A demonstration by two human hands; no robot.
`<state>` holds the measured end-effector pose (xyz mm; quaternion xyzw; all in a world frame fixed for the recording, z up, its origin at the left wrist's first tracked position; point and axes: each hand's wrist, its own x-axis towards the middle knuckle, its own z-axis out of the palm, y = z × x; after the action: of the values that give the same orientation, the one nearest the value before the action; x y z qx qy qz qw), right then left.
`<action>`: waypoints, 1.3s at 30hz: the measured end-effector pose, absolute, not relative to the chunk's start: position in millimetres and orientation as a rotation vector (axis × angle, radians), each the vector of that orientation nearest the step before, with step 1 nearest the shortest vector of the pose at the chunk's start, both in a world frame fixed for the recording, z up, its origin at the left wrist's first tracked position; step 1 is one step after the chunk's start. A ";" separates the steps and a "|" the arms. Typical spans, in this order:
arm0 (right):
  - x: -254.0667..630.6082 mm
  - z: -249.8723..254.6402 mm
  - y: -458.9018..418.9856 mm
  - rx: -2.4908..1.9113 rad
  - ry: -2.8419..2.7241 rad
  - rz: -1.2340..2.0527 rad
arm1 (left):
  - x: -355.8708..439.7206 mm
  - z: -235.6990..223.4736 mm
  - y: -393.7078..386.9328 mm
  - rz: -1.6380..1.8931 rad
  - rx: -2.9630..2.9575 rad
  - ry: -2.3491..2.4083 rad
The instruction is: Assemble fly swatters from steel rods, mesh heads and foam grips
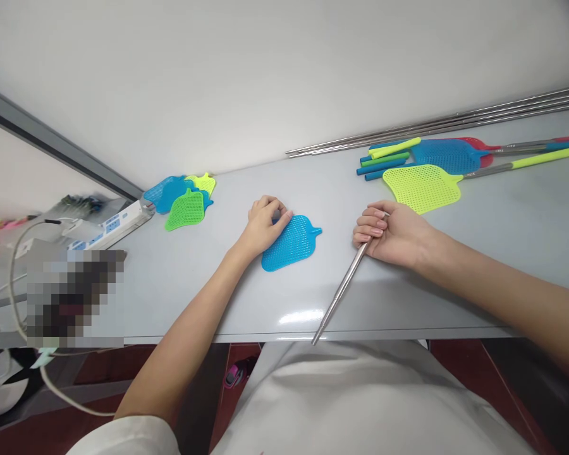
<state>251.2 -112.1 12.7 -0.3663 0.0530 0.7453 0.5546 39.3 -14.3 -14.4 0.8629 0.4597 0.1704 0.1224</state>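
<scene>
My left hand (268, 222) has its fingers curled at the upper left edge of a blue fly swatter head (294, 243). That perforated head lies on the grey table, its short neck pointing right. In my right hand (384, 234) is a silver telescopic metal rod (341, 291), held closed in the fingers. The rod slants down to the left, and its lower end reaches the table's front edge. Rod and blue head are apart. Part of the rod is hidden inside my right hand.
Loose swatter heads, including a green one (186, 210), lie at the left. At the right are a yellow fly swatter (424, 188), other swatters and several coloured handle tubes (384, 161). Long metal rods (408, 131) lie along the wall. A power strip (109, 227) stands left.
</scene>
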 end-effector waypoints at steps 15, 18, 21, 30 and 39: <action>251.0 13.5 -111.8 -0.871 0.128 1.760 | 38.7 -14.3 -12.9 0.478 2.520 1.343; 251.2 13.2 -111.7 -0.875 0.112 1.766 | 38.9 -13.2 -13.4 0.468 2.510 1.345; 251.4 13.2 -111.7 -0.872 0.120 1.768 | 38.4 -12.9 -13.3 0.465 2.504 1.336; 250.8 12.5 -112.5 -0.884 0.119 1.782 | 36.9 -12.7 -12.7 0.454 2.506 1.325; 250.0 12.9 -111.9 -0.882 0.117 1.791 | 37.6 -11.2 -12.4 0.452 2.515 1.317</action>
<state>250.0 -111.9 12.9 -0.3711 0.0491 0.7536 0.5404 37.6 -12.4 -11.2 0.8671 0.4542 0.1557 0.1329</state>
